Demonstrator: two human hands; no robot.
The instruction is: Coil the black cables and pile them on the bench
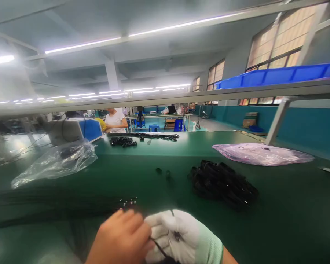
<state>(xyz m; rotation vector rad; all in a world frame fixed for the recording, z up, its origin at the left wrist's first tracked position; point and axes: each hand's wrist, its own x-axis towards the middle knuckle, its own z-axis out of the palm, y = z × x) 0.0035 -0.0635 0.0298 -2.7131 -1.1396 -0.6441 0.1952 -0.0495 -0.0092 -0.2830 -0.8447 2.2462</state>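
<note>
My left hand (123,234), bare and blurred, has its fingers closed at the lower middle of the view. Close against it is my right hand (187,234) in a white glove with a mint cuff, palm turned up and fingers curled. A thin black cable (160,248) runs between the two hands, and both grip it. A small dark piece shows in the gloved palm; its kind cannot be made out. Left of my hands lie long black cables (60,203) with small shiny ends. A heap of coiled black cables (222,185) sits to the right.
Two small black pieces (165,172) lie mid-table on the green tabletop (143,176). Clear plastic bags rest at left (57,161) and right (261,154). More black cables (123,142) lie farther back. A shelf bar (154,99) crosses overhead, bearing a blue tray (277,76). A person (116,120) works beyond.
</note>
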